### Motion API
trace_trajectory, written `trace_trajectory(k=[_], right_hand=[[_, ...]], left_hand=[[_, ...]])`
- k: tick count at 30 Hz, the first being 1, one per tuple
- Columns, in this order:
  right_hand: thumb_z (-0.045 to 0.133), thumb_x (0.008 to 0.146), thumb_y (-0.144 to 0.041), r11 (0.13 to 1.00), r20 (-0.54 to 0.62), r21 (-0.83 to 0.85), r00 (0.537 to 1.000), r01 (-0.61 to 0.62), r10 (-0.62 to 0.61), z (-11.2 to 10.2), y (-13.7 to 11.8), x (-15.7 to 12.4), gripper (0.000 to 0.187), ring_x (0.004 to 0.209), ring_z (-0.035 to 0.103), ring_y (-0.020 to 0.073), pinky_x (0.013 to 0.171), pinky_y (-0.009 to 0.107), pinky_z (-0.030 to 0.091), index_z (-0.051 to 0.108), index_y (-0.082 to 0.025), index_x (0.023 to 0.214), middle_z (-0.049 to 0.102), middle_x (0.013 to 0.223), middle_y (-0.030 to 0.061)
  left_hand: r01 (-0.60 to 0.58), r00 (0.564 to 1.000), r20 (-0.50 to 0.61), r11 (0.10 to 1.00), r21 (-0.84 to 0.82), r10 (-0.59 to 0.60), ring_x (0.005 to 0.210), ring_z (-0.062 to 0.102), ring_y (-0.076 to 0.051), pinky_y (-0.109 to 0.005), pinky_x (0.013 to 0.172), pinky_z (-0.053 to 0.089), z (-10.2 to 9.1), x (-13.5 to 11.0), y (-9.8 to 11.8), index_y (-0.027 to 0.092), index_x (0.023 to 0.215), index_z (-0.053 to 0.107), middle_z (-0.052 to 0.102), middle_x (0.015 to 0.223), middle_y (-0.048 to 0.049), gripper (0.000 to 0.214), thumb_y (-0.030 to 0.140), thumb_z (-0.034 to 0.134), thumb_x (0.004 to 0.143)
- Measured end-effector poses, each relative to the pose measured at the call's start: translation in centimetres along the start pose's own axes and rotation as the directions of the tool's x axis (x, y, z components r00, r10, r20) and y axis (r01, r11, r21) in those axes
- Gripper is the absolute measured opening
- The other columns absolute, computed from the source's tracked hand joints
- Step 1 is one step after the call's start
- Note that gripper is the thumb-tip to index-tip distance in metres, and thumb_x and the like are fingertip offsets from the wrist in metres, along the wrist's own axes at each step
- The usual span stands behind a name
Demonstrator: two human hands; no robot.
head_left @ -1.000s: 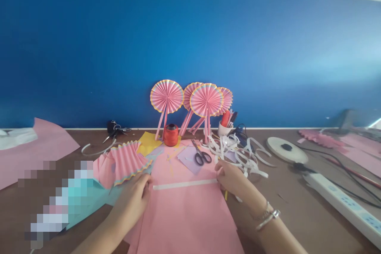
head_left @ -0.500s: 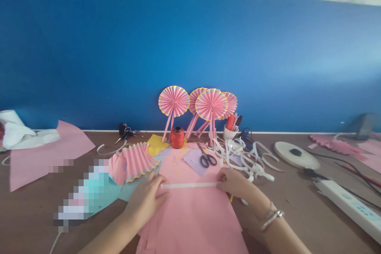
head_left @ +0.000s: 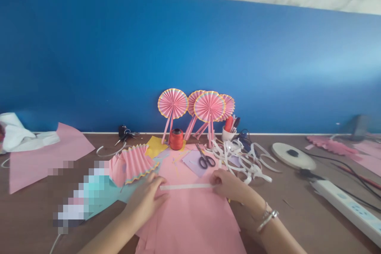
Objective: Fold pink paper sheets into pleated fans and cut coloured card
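Two hands work on one big sheet, with a deep blue backing wall [head_left: 190, 55] rising behind a brown tabletop [head_left: 300, 222]. A large pink paper sheet [head_left: 190, 222] lies square in front of the person and runs off the bottom of the view. A narrow white paper strip [head_left: 186, 186] lies across it, between the hands. The left hand [head_left: 144, 200] sits flat and open on the pink sheet, its fingers slightly spread, just beside the strip's left end. The right hand [head_left: 229, 188] lies low at the strip's right end, fingertips [head_left: 214, 182] touching it (whether they pinch it, I cannot tell). Two silver bracelets [head_left: 267, 218] circle the right wrist.

Left of the sheet sits a pleated pink paper fan [head_left: 133, 164], on teal paper [head_left: 126, 192]. Further back stand four pink paper fans on sticks [head_left: 172, 103], with a red twine spool [head_left: 176, 139] just before them. Black-handled scissors [head_left: 205, 160] rest on lilac paper [head_left: 193, 162], beside a heap of white paper offcuts [head_left: 241, 162]. A white power strip [head_left: 345, 206] lies at the right; its markings are too small to read.
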State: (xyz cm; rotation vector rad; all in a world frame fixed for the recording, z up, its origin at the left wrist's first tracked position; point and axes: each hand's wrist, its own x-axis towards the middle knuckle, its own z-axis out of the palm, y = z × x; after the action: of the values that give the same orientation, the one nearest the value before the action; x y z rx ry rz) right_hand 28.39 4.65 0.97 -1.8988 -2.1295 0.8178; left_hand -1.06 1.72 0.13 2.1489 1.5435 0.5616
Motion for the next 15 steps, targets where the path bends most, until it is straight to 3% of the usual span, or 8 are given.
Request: trace_trajectory(k=[3, 8, 11, 15], right_hand=[[0.051, 0.054, -0.004, 0.996, -0.025, -0.030, 0.996, 0.087, -0.088, -0.3, -0.6, -0.3, 0.027, 0.078, 0.052, 0.0152, 0.061, 0.022, 0.032, 0.057, -0.016, 0.077, 0.058, 0.087, 0.0021], [0.050, 0.056, -0.007, 0.995, 0.051, -0.096, 0.998, 0.030, -0.025, -0.6, -1.3, -1.1, 0.023, 0.067, 0.049, 0.0136, 0.055, 0.022, 0.028, 0.057, -0.017, 0.076, 0.057, 0.075, 0.0000], [0.052, 0.059, -0.011, 0.998, 0.048, -0.024, 0.997, 0.057, -0.056, -0.5, -1.6, -1.0, 0.017, 0.069, 0.050, 0.0134, 0.055, 0.021, 0.030, 0.059, -0.017, 0.073, 0.059, 0.080, 0.0008], [0.052, 0.068, -0.018, 0.988, 0.056, 0.139, 0.996, 0.067, -0.076, -1.0, -1.7, -0.7, 0.011, 0.059, 0.050, 0.0113, 0.051, 0.020, 0.032, 0.061, -0.016, 0.063, 0.055, 0.060, -0.0018]], left_hand=[[0.011, 1.000, 0.004, 1.000, -0.009, -0.011, 0.094, 0.060, -0.022, -0.033, 0.083, 0.044, 0.1, 0.0, -0.1, 0.021, 0.097, 0.059, 0.056, 0.104, -0.0062, 0.019, 0.025, 0.056, 0.078], [0.008, 1.000, 0.006, 1.000, -0.006, -0.008, 0.096, 0.059, -0.023, -0.034, 0.085, 0.043, 0.0, 0.1, 0.0, 0.020, 0.098, 0.060, 0.055, 0.104, -0.0067, 0.021, 0.025, 0.056, 0.079], [0.011, 1.000, -0.004, 1.000, -0.003, -0.011, 0.097, 0.058, -0.022, -0.034, 0.085, 0.042, 0.0, 0.1, 0.1, 0.020, 0.097, 0.060, 0.056, 0.104, -0.0064, 0.020, 0.025, 0.058, 0.077], [0.002, 1.000, -0.020, 1.000, -0.015, -0.002, 0.096, 0.059, -0.022, -0.032, 0.082, 0.043, 0.1, 0.1, 0.0, 0.021, 0.095, 0.061, 0.057, 0.102, -0.0054, 0.018, 0.027, 0.059, 0.077]])
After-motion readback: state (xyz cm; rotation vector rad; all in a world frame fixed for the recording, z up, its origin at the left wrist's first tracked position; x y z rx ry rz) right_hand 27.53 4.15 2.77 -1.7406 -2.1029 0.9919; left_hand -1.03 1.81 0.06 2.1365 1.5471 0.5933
